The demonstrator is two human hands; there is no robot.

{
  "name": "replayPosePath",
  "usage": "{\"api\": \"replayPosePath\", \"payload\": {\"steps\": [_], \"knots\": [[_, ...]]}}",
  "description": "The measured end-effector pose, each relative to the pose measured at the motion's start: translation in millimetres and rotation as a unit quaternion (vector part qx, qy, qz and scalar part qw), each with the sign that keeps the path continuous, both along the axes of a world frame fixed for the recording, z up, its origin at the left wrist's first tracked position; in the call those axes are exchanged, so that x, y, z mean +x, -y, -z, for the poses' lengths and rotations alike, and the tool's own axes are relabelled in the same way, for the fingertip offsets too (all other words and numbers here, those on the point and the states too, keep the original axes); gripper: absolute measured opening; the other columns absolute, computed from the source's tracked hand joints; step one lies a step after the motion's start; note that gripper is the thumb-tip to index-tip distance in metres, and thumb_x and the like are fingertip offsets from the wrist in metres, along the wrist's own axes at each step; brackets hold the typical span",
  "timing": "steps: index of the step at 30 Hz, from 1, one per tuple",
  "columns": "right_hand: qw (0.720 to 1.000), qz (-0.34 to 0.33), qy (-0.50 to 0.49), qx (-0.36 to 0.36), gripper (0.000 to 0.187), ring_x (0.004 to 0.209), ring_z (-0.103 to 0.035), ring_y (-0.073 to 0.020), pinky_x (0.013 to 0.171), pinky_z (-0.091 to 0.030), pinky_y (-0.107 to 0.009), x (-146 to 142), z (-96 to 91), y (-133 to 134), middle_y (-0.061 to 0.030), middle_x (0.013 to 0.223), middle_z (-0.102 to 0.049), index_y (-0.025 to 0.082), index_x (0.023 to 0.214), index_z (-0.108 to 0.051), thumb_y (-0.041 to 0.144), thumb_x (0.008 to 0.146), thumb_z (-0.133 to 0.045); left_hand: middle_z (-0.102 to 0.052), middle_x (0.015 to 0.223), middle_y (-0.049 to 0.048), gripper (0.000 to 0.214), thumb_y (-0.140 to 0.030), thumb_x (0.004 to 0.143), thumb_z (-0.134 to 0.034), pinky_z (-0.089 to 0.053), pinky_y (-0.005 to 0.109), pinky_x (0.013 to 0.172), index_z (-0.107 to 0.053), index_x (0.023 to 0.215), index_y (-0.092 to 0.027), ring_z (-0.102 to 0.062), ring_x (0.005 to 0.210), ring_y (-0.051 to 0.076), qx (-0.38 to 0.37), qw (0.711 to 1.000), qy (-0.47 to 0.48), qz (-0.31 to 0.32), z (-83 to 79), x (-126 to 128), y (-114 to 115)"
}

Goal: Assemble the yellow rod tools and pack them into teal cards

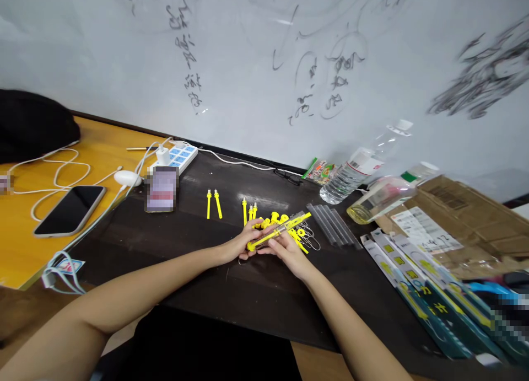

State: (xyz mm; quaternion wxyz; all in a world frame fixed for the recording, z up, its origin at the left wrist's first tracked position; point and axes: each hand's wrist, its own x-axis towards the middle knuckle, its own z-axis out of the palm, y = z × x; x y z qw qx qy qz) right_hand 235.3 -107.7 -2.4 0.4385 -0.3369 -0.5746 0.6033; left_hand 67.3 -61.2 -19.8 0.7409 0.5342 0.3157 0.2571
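Clock: centred on the two hands in the head view, twelve o'clock towards the whiteboard (pixel 248 66).
Held piece: a clear tube with yellow fittings (pixel 276 233), lifted over the near part of the dark surface (pixel 185 284), slanting from eight o'clock up to two.
Left grip: the left hand (pixel 244 241) closes round the tube's yellow eight o'clock end, probably to steady it.
Right grip: the right hand (pixel 288 250) grasps the tube further along, thumb against its near side; two points of hold likely keep so slim a piece from twisting.
Metal-tipped yellow rods: one pair (pixel 213 204) lies side by side at ten o'clock, well apart from the pile, perhaps to keep them sorted; another group (pixel 249 210) sits near the fingers at eleven.
Loose yellow parts: small flared pieces (pixel 275 218) lie just beyond the hands at twelve, likely kept close for easy reach.
Wire loops: thin metal loops (pixel 311 239) tangle with yellow bits at three, just beside the right hand.
Clear tubes: a row (pixel 334 226) between two and three, aligned lengthwise, which should make picking up one simple.
Printed packages: long sleeves (pixel 427 298) overlap between three and four, apparently out of the working area.
Water bottle: upright (pixel 349 174) at two, near the whiteboard.
Phone: propped (pixel 162 189) at ten against the power strip (pixel 182 159), seemingly for viewing.
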Motion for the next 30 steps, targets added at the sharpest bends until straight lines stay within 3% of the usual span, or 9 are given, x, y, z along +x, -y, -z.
{"api": "replayPosePath", "payload": {"steps": [9,12,17,22,25,27,29,30], "knots": [[0.997,0.015,0.041,0.069,0.026,0.069,-0.066,-0.013,0.07,-0.056,-0.032,-8,-2.5,0,-0.0051,0.102,-0.066,0.022,0.102,-0.052,0.032,0.082,-0.063,-0.049,0.072,-0.0017,0.065,-0.058,0.089,-0.033,-0.026,0.011,0.036,-0.012,0.142,-0.027,-0.048,0.051,0.007,-0.035,0.997,0.061,0.024,-14.5,-6,13],[0.997,0.036,0.033,0.065,0.025,0.066,-0.064,-0.0121,0.065,-0.055,-0.03,-7,-2.0,-1,-0.0052,0.101,-0.065,0.022,0.102,-0.053,0.033,0.082,-0.063,-0.052,0.08,0.001,0.063,-0.059,0.089,-0.033,-0.033,0.013,0.037,-0.013,0.14,-0.028,-0.054,0.054,0.009,-0.053,0.995,0.077,0.027,-13.5,-6,10],[0.995,0.078,-0.004,0.056,0.023,0.076,-0.062,-0.0145,0.059,-0.054,-0.027,0,-2.2,-4,-0.0048,0.097,-0.065,0.022,0.1,-0.055,0.031,0.081,-0.064,-0.05,0.112,0.0109,0.054,-0.057,0.087,-0.041,-0.048,0.023,0.046,-0.026,0.129,-0.027,-0.061,0.059,0.01,-0.036,0.994,0.101,-0.002,-9.6,-11,1],[0.996,0.08,-0.007,0.05,0.022,0.083,-0.061,-0.0164,0.057,-0.054,-0.026,3,-2.4,-5,-0.0048,0.096,-0.065,0.023,0.1,-0.057,0.03,0.081,-0.065,-0.053,0.106,0.0081,0.047,-0.051,0.086,-0.047,-0.049,0.024,0.052,-0.037,0.121,-0.022,-0.059,0.059,0.009,0.004,0.998,0.063,-0.01,-10.7,-11,2],[0.997,0.072,-0.004,0.041,0.022,0.08,-0.061,-0.0161,0.056,-0.054,-0.026,0,-2.3,-5,-0.005,0.095,-0.065,0.022,0.099,-0.057,0.031,0.081,-0.064,-0.055,0.097,0.0053,0.036,-0.041,0.088,-0.043,-0.048,0.024,0.057,-0.042,0.117,-0.019,-0.059,0.067,0.011,0.079,0.997,0.011,-0.022,-14.8,-12,5],[0.996,0.076,-0.004,0.042,0.022,0.08,-0.061,-0.0162,0.055,-0.054,-0.026,0,-2.6,-5,-0.0052,0.094,-0.065,0.022,0.098,-0.056,0.032,0.08,-0.065,-0.057,0.095,0.004,0.027,-0.031,0.086,-0.043,-0.044,0.024,0.059,-0.048,0.109,-0.018,-0.056,0.071,0.011,0.193,0.979,-0.056,-0.042,-20.2,-17,4],[0.995,0.086,-0.002,0.046,0.023,0.082,-0.061,-0.0169,0.056,-0.054,-0.026,1,-3.2,-5,-0.0055,0.094,-0.065,0.022,0.097,-0.056,0.032,0.08,-0.065,-0.057,0.085,0.0011,0.015,-0.024,0.081,-0.047,-0.041,0.024,0.063,-0.054,0.093,-0.017,-0.052,0.068,0.011,0.346,0.927,-0.14,-0.036,-26.9,-25,1],[0.995,0.092,0.0,0.048,0.023,0.083,-0.061,-0.0172,0.056,-0.054,-0.026,2,-3.5,-6,-0.0058,0.094,-0.065,0.022,0.097,-0.055,0.032,0.079,-0.066,-0.056,0.078,-0.0004,0.009,-0.023,0.078,-0.05,-0.038,0.024,0.063,-0.056,0.082,-0.017,-0.05,0.067,0.011,0.408,0.895,-0.178,-0.003,-30.1,-30,-1]]}}
